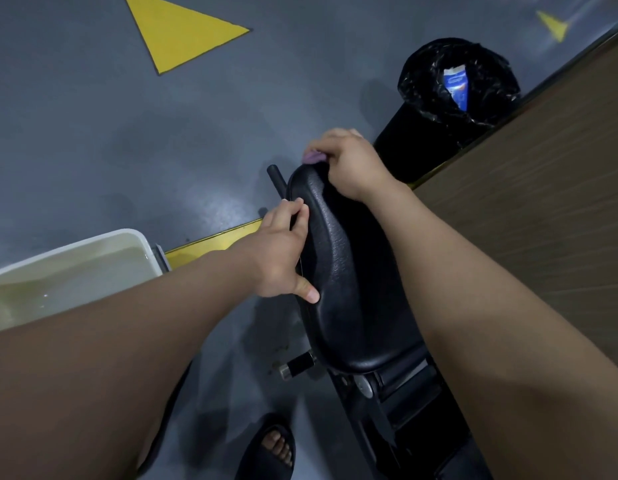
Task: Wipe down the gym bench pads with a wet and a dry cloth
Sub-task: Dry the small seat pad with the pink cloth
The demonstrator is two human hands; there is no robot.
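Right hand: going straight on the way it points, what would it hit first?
Beyond the purple cloth it grips, the right hand points off the end of the bench pad; only grey floor shows there, depth unclear.

The right hand (349, 164) is covering nearly all of the purple cloth (314, 156); only a small fold is peeking out at the far end of the bench pad (349, 289). On the left hand (283, 254), the fingertips are disappearing round the pad's edge. The water basin (93, 242) is running off the left edge, the sandal (266, 445) and bench frame (404, 410) off the bottom. The print on the blue packet (456, 88) in the bin (421, 140) is staying too small to read.
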